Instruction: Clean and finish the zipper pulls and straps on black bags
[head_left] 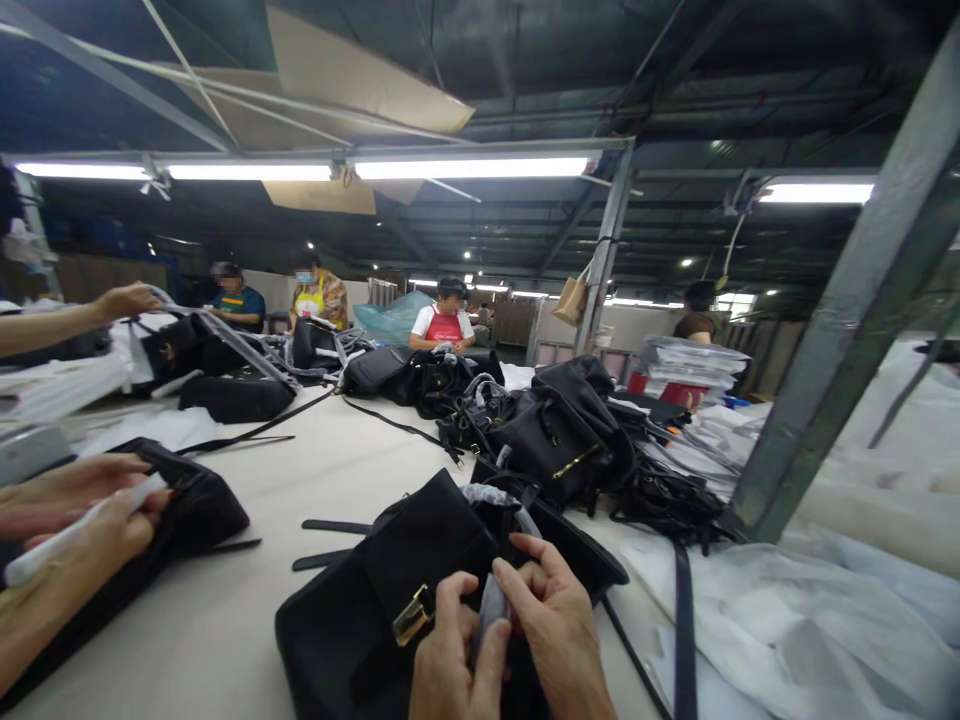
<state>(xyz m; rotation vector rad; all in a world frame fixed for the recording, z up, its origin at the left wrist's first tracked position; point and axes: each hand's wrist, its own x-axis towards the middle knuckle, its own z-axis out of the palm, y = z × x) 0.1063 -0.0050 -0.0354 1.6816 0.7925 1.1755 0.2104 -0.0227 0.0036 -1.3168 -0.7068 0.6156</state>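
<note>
You are in a factory workshop: black bags lie heaped along the worktop before you, tube lights hang from a metal frame over it, people in aprons are beyond, loose plastic sheeting spreads at your right, and a dark, bare roof stretches overhead.

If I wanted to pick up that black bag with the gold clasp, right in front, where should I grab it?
Probably take the bag by its left edge, coming from the left, nearer you than the strap ends: its gold clasp faces up, and that rounded edge is clear of the left hand and right hand, which hold a grey strip.
</note>
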